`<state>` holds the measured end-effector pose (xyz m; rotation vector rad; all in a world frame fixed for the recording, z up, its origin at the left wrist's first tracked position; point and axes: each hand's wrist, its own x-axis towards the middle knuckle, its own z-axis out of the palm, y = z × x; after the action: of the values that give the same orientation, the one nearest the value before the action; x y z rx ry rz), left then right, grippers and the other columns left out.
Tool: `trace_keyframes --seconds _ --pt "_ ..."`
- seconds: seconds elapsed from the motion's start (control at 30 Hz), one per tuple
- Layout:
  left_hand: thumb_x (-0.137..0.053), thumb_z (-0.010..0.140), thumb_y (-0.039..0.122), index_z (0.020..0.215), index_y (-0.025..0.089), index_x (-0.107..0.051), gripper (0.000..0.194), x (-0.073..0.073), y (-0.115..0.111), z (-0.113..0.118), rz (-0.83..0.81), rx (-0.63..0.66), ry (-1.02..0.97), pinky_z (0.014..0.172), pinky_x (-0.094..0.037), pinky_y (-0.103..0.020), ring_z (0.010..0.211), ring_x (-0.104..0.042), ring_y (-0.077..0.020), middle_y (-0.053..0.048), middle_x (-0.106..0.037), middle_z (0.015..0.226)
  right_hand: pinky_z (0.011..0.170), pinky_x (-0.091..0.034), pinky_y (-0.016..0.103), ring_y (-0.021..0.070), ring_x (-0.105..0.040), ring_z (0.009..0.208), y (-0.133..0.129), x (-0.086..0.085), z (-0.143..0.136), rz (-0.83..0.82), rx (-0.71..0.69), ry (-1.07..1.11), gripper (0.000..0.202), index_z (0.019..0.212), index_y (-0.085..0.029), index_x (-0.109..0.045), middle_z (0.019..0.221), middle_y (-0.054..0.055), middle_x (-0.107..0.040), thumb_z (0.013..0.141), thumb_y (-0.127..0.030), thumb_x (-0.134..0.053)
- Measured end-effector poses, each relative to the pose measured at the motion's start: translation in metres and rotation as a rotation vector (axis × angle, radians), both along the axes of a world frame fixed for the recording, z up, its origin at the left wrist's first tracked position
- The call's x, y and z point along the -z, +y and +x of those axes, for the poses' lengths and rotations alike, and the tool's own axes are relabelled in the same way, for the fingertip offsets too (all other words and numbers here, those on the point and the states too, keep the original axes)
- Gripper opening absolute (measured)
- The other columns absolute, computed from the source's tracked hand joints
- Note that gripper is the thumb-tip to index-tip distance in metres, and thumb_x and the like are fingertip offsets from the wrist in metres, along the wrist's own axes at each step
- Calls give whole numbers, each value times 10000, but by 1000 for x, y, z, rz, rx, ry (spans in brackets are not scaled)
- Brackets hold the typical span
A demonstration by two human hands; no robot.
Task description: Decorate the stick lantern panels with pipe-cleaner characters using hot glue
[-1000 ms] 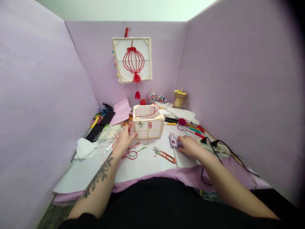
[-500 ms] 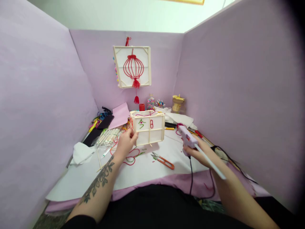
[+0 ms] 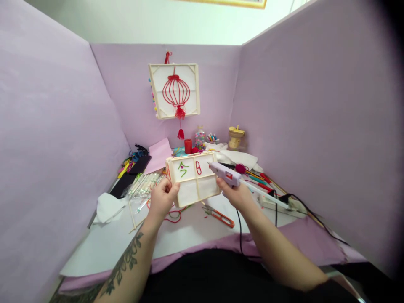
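My left hand (image 3: 164,195) is closed on the lower left edge of a box-shaped lantern (image 3: 187,191), made of pale sticks and white panels. Its near panel, tilted toward me, bears a green yarn character and a red yarn character in the two upper quarters. My right hand (image 3: 235,192) grips a light purple hot glue gun (image 3: 227,173) with a long white glue stick out of its back. The gun's nozzle is at the panel's upper right, close to the red character; whether it touches cannot be made out. Orange-handled thread snips (image 3: 221,216) lie below the lantern.
A finished-looking lantern (image 3: 175,92) with red yarn hangs on the back wall. Behind stand a red candle-like cylinder (image 3: 188,146), a jar of pompoms (image 3: 200,139) and a yellow-topped cup (image 3: 235,136). Bagged sticks (image 3: 143,185) lie left; a power strip (image 3: 282,206) and black cord lie right.
My right hand has brought the glue gun leftward and up to the lantern's panel. The lantern has moved slightly down and left and tilted back in my left hand.
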<state>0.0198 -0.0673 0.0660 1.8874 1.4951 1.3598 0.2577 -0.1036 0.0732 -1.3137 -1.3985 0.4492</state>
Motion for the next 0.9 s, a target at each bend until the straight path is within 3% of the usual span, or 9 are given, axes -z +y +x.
trace_keyframes --seconds 0.2,0.6,0.9 --pt "-528 769 480 558 219 -372 371 -1 -1 -1 1 21 -2 493 -293 -235 492 -355 -100 58 -383 495 541 -463 338 240 -579 624 11 -1 -7 -14 70 -47 381 803 -210 -635 670 55 -638 744 -579 -558" --pt "-519 759 489 566 224 -353 367 1 0 -1 -19 41 4 496 -289 -242 501 -354 -105 54 -364 514 634 -517 356 235 -620 699 21 14 -6 5 88 -2 374 823 -199 -648 755 54 -674 752 -564 -600" --pt "-518 747 490 564 228 -353 360 1 0 0 -46 49 -2 496 -292 -246 502 -356 -107 50 -377 512 720 -528 395 269 -644 797 24 12 -9 -23 93 11 437 905 -179 -661 828 82 -694 736 -575 -590"
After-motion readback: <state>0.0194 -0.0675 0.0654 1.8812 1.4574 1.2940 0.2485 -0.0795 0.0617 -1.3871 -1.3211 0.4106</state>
